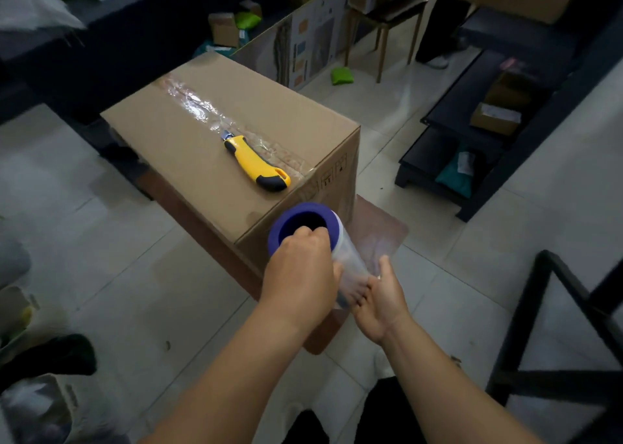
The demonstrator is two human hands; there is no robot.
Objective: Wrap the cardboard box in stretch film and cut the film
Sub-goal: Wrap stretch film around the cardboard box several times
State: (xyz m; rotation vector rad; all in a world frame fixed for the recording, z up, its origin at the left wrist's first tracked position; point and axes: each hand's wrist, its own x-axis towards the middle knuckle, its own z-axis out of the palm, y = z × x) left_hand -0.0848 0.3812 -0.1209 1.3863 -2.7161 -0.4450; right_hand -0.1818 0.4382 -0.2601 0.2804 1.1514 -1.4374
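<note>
A brown cardboard box [188,130] stands on a low reddish stool, its top seam taped with clear tape. On its top lies a yellow and black utility knife [257,164]. At the box's near corner I hold a roll of stretch film [305,224] with a purple core, upright and tilted. My left hand [300,271] grips the roll's top end, fingers hooked into the core. My right hand [379,295] holds the roll's lower end from the right. Clear film [377,241] runs from the roll toward the box's right side.
The reddish stool [387,228] under the box stands on a white tiled floor. A dark low shelf [472,133] with parcels is at the right, a black metal frame [556,325] at the near right. Small boxes and green bags lie beyond the box.
</note>
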